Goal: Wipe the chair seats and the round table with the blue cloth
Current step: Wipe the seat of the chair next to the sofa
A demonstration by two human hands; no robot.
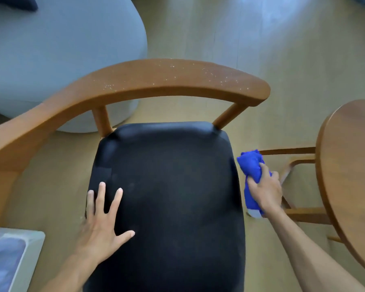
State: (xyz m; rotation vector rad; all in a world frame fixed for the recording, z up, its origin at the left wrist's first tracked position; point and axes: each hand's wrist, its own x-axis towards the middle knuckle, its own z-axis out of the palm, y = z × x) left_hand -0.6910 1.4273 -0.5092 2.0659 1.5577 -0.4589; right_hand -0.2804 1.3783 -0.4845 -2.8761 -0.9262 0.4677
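Head view, looking straight down: no brand, label or writing can be read on anything here. The left hand (102, 225) lies flat on the near-left part of the black chair seat (173, 199), palm down, fingers straight and spread wide, thumb out to the right, holding nothing; its little finger sits at the seat's left edge. The right hand (264, 189) is off the seat, just beside its right edge, fingers curled tight round the blue cloth (251, 165) — the cloth is bunched, one end sticking up past the knuckles and the other hanging below the wrist, where a paler patch shows. Whether the cloth touches the seat's edge cannot be told. Both forearms reach in from the bottom of the frame, bare.

The curved wooden backrest (167, 77) arcs across the far side of the seat and down the left, its top speckled with pale flecks. The round table (352, 165) stands to the right, its wooden top partly in view, with its leg rails (287, 151) behind the right hand. A grey upholstered seat (57, 49) fills the upper left — a white tray-like container (33, 245) sits at the lower left on the wood floor (261, 39).
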